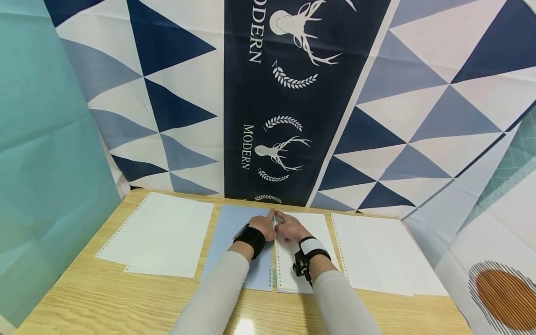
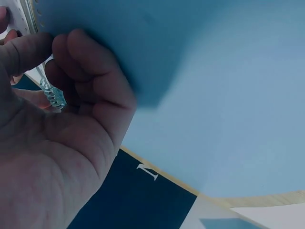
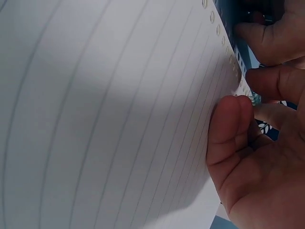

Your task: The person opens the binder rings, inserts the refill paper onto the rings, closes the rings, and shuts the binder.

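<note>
A loose-leaf notebook lies open on the table, its blue cover [image 1: 228, 223] on the left and a stack of punched white pages [image 1: 316, 225] on the right. In the right wrist view the top page [image 3: 95, 114] shows ruled lines and edge holes. My left hand [image 1: 264, 226] and right hand [image 1: 291, 228] meet at the far end of the spine. Between the fingers, the left wrist view shows the clear plastic binder rings [image 2: 51, 95]. Both hands pinch the rings with thumb and curled fingers. The exact fingertip contact is partly hidden.
Overlapping loose punched sheets [image 1: 167, 232] lie left of the notebook; more ruled sheets [image 1: 377, 251] lie on its right. The wooden table [image 1: 125, 298] ends at a patterned cloth [image 1: 184, 93] behind. A teal cloth [image 1: 50, 139] hangs at left.
</note>
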`<control>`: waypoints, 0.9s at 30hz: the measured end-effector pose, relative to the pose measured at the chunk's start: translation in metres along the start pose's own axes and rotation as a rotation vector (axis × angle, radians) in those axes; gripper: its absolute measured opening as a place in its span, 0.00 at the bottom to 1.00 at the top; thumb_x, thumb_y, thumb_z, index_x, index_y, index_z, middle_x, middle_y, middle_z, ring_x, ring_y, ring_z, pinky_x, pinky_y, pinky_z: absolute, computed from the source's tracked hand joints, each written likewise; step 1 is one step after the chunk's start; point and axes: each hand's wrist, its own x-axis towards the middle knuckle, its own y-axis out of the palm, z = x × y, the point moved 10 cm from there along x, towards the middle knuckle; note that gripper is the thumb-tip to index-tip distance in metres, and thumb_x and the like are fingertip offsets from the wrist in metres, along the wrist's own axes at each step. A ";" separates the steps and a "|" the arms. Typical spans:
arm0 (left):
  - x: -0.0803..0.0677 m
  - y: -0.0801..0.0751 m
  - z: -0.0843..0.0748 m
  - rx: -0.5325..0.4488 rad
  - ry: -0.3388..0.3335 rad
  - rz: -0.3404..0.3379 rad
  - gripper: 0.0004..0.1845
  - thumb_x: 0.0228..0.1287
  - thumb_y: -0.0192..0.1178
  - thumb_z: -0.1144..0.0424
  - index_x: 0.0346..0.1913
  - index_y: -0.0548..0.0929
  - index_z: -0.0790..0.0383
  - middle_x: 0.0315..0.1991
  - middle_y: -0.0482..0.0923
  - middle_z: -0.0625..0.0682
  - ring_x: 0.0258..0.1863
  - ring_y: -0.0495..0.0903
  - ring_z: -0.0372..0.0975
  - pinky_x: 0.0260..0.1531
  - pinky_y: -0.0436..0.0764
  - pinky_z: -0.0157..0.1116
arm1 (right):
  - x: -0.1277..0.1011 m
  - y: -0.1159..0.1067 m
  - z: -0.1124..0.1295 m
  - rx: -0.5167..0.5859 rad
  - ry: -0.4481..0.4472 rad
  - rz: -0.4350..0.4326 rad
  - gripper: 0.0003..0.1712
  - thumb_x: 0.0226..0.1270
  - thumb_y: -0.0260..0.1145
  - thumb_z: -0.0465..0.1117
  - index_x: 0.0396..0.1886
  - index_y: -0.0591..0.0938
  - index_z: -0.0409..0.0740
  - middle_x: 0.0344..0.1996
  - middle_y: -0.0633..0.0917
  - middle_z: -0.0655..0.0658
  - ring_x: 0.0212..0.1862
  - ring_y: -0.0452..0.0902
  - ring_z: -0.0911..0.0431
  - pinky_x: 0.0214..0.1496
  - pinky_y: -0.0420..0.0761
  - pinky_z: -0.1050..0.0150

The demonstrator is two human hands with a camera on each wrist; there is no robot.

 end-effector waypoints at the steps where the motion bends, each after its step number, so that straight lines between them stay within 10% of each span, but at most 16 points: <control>1: -0.001 -0.001 0.000 0.005 0.001 0.000 0.39 0.71 0.58 0.51 0.80 0.54 0.44 0.18 0.70 0.52 0.16 0.65 0.43 0.22 0.64 0.37 | 0.000 0.001 0.001 0.002 0.003 0.002 0.44 0.65 0.58 0.34 0.81 0.60 0.53 0.62 0.79 0.38 0.19 0.63 0.58 0.23 0.70 0.66; 14: -0.008 -0.003 0.003 0.021 0.009 -0.009 0.40 0.71 0.55 0.51 0.82 0.51 0.44 0.19 0.71 0.53 0.18 0.65 0.43 0.26 0.65 0.37 | 0.001 0.002 0.001 -0.024 0.000 -0.013 0.43 0.66 0.59 0.35 0.81 0.61 0.53 0.56 0.83 0.38 0.22 0.67 0.57 0.24 0.73 0.66; 22: -0.007 0.001 0.002 0.062 0.014 -0.034 0.40 0.72 0.51 0.50 0.83 0.47 0.43 0.18 0.73 0.53 0.17 0.67 0.44 0.26 0.69 0.37 | 0.000 -0.001 0.002 -0.023 -0.025 -0.038 0.42 0.67 0.58 0.35 0.81 0.62 0.53 0.29 0.79 0.44 0.22 0.68 0.57 0.25 0.72 0.66; 27: -0.009 0.006 0.002 0.079 0.059 -0.034 0.38 0.76 0.49 0.50 0.83 0.47 0.45 0.20 0.75 0.55 0.18 0.70 0.44 0.26 0.71 0.38 | -0.001 -0.002 0.004 -0.054 -0.055 -0.068 0.42 0.64 0.60 0.34 0.80 0.64 0.51 0.28 0.78 0.45 0.25 0.70 0.56 0.28 0.71 0.65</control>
